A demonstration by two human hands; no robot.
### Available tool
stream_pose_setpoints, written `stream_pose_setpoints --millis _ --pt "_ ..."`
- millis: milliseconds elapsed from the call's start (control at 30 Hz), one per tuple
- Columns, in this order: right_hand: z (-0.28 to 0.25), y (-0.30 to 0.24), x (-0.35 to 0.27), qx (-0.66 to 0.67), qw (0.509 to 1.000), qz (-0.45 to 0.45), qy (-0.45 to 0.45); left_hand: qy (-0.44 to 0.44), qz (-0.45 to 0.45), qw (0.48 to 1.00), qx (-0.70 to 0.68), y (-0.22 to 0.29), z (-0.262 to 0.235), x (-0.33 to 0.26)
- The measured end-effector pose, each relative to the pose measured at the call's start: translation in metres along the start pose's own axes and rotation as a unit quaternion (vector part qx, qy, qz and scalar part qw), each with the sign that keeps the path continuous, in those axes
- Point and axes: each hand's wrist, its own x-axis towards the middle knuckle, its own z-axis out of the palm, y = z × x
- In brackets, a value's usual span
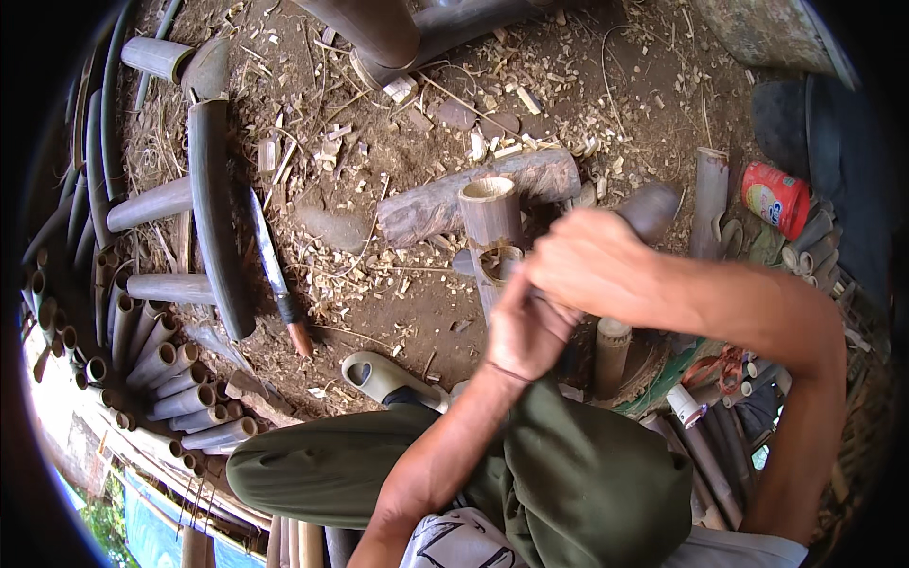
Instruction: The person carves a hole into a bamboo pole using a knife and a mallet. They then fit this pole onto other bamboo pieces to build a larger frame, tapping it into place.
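A bamboo tube leans on a short log, its open end up and a hole cut in its side. Just right of that hole, my right hand is closed in a fist, smeared by motion. Whatever it grips is hidden. My left hand lies below and against it, beside the tube's lower part, with fingers curled in. What the left fingers hold cannot be made out. Another upright bamboo piece stands close to my right wrist.
A long knife lies on the dirt floor at left, near a frame of bamboo poles. Many cut bamboo tubes are stacked at lower left. A red container lies at right. Wood chips and stones cover the ground.
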Motion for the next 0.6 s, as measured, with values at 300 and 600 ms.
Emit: stream_pose_setpoints --millis 300,600 --pt "0.126 -0.053 -0.026 0.348 0.902 0.168 0.194 0.233 -0.073 0.867 0.434 0.017 -0.016 -0.02" --pt "0.152 -0.128 0.028 0.581 0.724 0.231 0.292 0.016 0.027 0.464 0.885 0.08 -0.035 -0.016"
